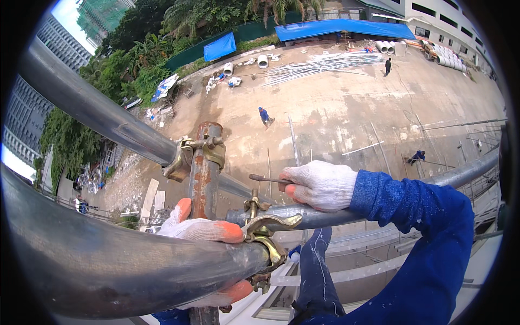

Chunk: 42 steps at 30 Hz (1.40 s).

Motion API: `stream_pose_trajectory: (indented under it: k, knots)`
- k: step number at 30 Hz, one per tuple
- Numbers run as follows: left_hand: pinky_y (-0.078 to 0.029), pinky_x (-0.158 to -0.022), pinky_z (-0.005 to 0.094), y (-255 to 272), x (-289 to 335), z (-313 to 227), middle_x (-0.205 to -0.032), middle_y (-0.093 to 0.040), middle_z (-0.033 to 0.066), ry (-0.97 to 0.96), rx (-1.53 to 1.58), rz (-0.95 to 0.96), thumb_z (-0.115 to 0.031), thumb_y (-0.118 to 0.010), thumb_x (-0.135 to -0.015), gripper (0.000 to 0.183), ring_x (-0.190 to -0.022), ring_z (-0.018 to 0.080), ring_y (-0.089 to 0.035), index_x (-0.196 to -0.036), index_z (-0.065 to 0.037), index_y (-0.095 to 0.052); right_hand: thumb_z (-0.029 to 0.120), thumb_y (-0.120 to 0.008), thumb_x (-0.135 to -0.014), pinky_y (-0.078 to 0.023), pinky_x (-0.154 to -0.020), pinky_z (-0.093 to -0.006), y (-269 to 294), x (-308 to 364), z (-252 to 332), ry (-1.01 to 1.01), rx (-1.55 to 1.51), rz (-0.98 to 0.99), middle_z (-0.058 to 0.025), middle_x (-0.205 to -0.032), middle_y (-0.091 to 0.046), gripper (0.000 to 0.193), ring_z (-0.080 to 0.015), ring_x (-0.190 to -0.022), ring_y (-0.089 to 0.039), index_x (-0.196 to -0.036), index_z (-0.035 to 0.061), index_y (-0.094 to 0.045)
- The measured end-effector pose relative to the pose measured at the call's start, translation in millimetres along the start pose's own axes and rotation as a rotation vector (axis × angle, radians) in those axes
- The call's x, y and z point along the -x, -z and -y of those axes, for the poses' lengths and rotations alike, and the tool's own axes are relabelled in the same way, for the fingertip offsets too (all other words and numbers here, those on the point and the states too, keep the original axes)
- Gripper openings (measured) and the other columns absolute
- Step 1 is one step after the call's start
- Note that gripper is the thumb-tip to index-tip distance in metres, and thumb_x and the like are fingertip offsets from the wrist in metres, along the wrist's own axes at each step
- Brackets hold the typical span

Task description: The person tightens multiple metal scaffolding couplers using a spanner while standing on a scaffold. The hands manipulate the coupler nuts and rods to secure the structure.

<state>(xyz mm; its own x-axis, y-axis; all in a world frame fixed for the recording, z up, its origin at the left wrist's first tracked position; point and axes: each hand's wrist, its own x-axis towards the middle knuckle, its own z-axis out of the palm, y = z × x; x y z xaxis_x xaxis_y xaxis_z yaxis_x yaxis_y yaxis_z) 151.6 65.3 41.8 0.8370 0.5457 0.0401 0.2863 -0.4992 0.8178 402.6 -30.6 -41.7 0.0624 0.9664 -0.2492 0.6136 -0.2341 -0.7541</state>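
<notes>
In a white glove with orange fingertips, my left hand is closed around the thick grey scaffold tube in the foreground. Fingers show above and below that tube; the middle of the hand is hidden behind it. Beside those fingers sits a brass-coloured scaffold coupler, its upright bolt standing out of it. My gloved right hand is closed on a slim metal wrench, its thick end pointing left above the bolt. That hand rests over another grey tube running off to the right.
A rusty upright post carries a second coupler, joined to a slanting tube. Far below lies a dirt yard with a pile of long pipes, concrete pipes and people. My leg shows over ledges underneath.
</notes>
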Motion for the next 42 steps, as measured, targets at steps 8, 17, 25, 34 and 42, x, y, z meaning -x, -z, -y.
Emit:
stream_pose_trajectory:
  k: [8,17,25,34,42]
  knots:
    - [-0.040,-0.098,0.0430,-23.9,-1.0,1.8,-0.113,-0.060,0.0105,0.026,-0.092,-0.042,-0.035,-0.087,-0.051,0.080,-0.100,0.0205,-0.060,-0.118,-0.006,-0.055,0.032,-0.050,-0.093,-0.049,-0.076,-0.0471,15.7,1.8,-3.6,0.009,0.424,0.065,-0.0188,-0.087,-0.065,0.031,-0.0371,-0.085,-0.063,-0.112,0.0094,-0.059]
    - [-0.034,-0.103,0.0459,-17.0,12.1,16.9,-0.105,-0.063,0.0062,0.020,-0.140,-0.063,-0.032,-0.087,-0.051,0.066,-0.094,0.0187,-0.062,-0.107,-0.008,-0.061,0.021,-0.054,-0.082,-0.051,-0.071,-0.0433,18.6,-53.2,46.8,0.270,0.992,0.598,-0.0193,-0.081,-0.065,0.024,-0.0362,-0.079,-0.064,-0.089,0.0012,-0.066]
    - [-0.028,-0.107,0.0484,-24.9,10.7,20.6,-0.099,-0.066,0.0023,-0.012,-0.181,-0.042,-0.029,-0.086,-0.051,0.054,-0.089,0.0171,-0.064,-0.098,-0.010,-0.065,0.018,-0.057,-0.080,-0.051,-0.072,-0.0434,1.6,-30.9,12.7,0.245,0.618,0.188,-0.0205,-0.083,-0.065,0.022,-0.0371,-0.081,-0.064,-0.090,0.0008,-0.064]
    - [-0.038,-0.101,0.0421,-12.0,-0.5,41.8,-0.093,-0.067,0.0027,-0.350,-0.358,0.090,-0.018,-0.085,-0.052,0.048,-0.085,0.0146,-0.065,-0.096,-0.007,-0.066,0.023,-0.054,-0.086,-0.049,-0.074,-0.0447,-8.6,-41.7,17.7,0.116,0.600,0.253,-0.0200,-0.086,-0.065,0.026,-0.0376,-0.084,-0.063,-0.095,0.0010,-0.064]
    - [-0.054,-0.070,0.0326,-14.5,-20.1,68.4,-0.086,-0.070,0.0110,-0.057,-0.090,0.143,-0.043,-0.083,-0.058,0.045,-0.082,0.0209,-0.068,-0.087,-0.010,-0.073,0.030,-0.054,-0.089,-0.035,-0.051,-0.0289,-4.9,-88.8,-16.2,-0.134,0.219,0.568,0.0001,-0.059,-0.048,0.025,-0.0109,-0.053,-0.043,-0.087,0.0063,-0.062]
